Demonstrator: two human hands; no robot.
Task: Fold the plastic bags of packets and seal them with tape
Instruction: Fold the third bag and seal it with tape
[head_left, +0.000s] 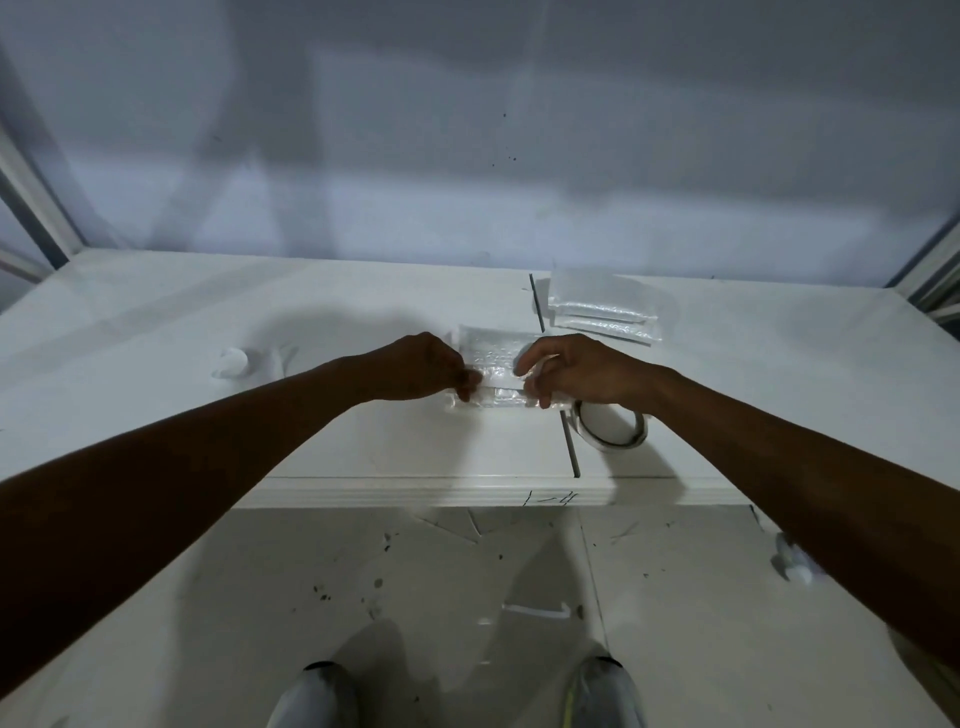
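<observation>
A clear plastic bag of packets (493, 358) lies flat on the white table (363, 447), near its middle. My left hand (421, 366) pinches the bag's near left edge with thumb and fingers. At the near right edge my right hand (576, 369) pinches it too; a thin clear strip, perhaps tape, seems to run between the two hands. A roll of clear tape (613, 426) stands on the table just under my right wrist.
A stack of more clear bags of packets (602, 306) sits behind and to the right. A crumpled white scrap (231, 364) lies at the left. A dark seam (569, 447) splits the table. The table's front edge (467, 491) is near; my shoes (317, 696) show below.
</observation>
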